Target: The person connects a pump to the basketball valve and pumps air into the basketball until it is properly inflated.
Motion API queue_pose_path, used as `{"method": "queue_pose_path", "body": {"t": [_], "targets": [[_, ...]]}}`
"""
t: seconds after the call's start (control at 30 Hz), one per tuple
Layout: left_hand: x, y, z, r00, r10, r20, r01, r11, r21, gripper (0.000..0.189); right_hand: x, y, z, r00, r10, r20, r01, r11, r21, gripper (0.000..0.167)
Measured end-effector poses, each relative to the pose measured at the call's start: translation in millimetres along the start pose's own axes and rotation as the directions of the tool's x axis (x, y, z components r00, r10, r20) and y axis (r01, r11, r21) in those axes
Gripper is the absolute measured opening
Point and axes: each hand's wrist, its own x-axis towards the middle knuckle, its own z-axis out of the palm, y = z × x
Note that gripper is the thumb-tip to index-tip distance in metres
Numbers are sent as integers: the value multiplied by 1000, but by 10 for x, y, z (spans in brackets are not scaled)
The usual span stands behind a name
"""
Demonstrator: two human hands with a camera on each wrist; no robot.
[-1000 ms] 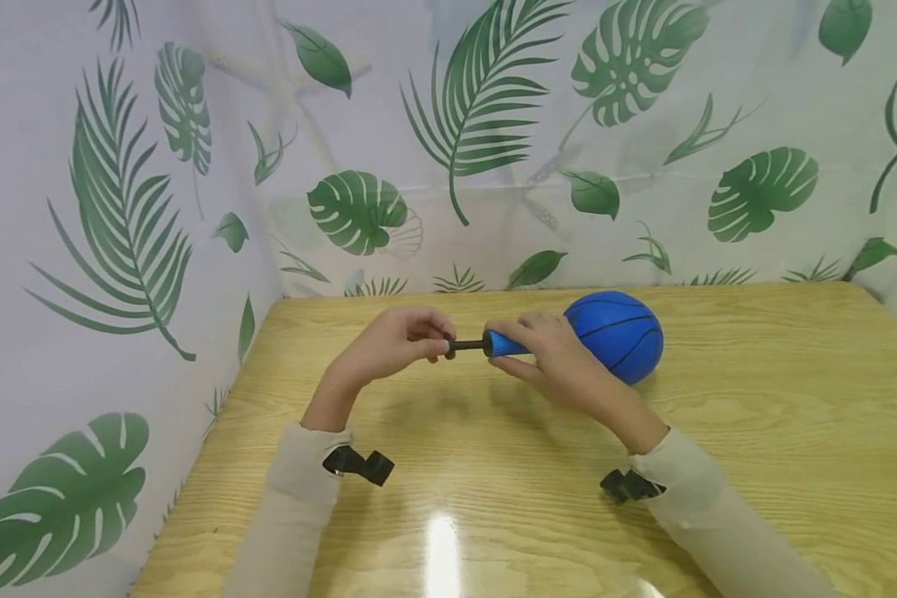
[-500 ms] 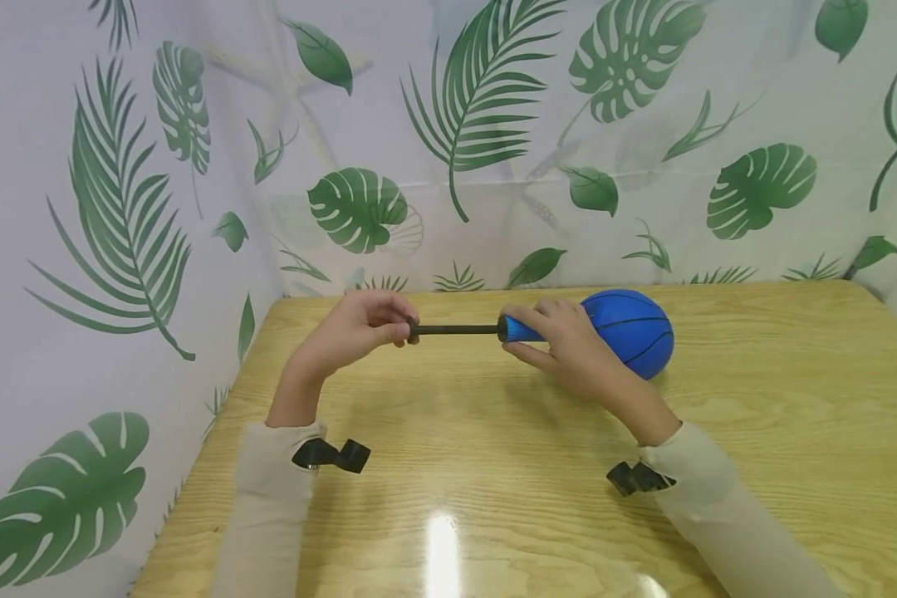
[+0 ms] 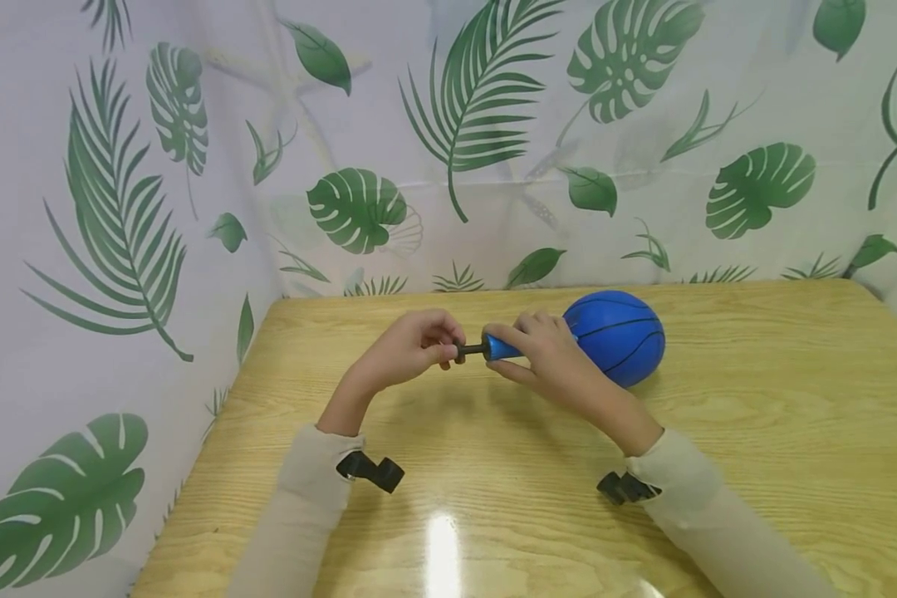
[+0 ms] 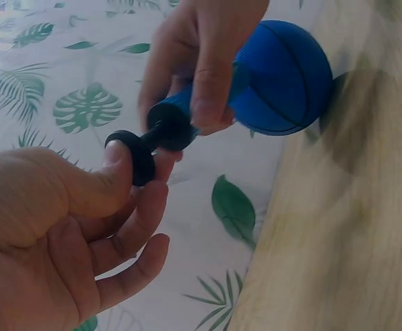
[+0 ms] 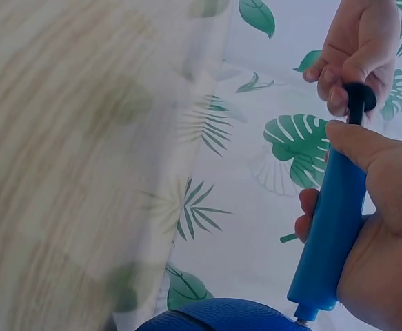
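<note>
The left hand (image 3: 407, 353) pinches the black handle (image 4: 143, 161) of a hand pump (image 5: 332, 221); the right hand (image 3: 553, 357) wraps its barrel (image 3: 502, 346), likely the best hold. The pump looks light, stiff; the basketball (image 3: 624, 336), springy.

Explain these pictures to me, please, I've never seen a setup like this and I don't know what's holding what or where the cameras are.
There's no robot here, just a person working with bare hands. The wide view comes from a camera worn on the head, looking forward and down. The two closer views come from a camera on each wrist; in the wide view, a small black device shows at each wrist.

The left hand pinches the black handle of a blue hand pump. The right hand grips the pump's body, and its far end meets a blue ball with dark lines. This is over a wood-grain table, with a leaf-print backdrop behind. Whether the ball rests on the table is hard to tell.
</note>
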Motion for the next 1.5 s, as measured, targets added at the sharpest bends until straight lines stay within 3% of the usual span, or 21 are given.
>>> {"method": "queue_pose_path", "body": {"t": [0.2, 0.43, 0.77, 0.97, 1.23, 1.5], "targets": [[31, 20, 59, 1000, -5, -17, 5, 1000, 3, 9, -4, -21, -12, 1000, 2, 2, -2, 1000, 19, 37], [3, 74, -17, 1000, -11, -4, 11, 999, -41, 12, -6, -3, -85, 999, 23, 34, -26, 995, 100, 37], [-198, 73, -416, 994, -51, -102, 43, 996, -81, 14, 8, 158, -243, 994, 108, 17, -109, 991, 82, 45], [-263, 81, -557, 991, -72, -113, 65, 996, -59, 15, 31, 185, -225, 996, 85, -3, -84, 993, 77, 44], [-225, 54, -489, 994, -40, -99, 38, 999, -22, 12, 34, 129, -192, 995, 100, 15, -101, 994, 50, 44], [-115, 38, -281, 999, -18, -48, 18, 1000, -16, 9, 27, 47, -118, 998, 60, 10, -60, 998, 26, 39]]}}
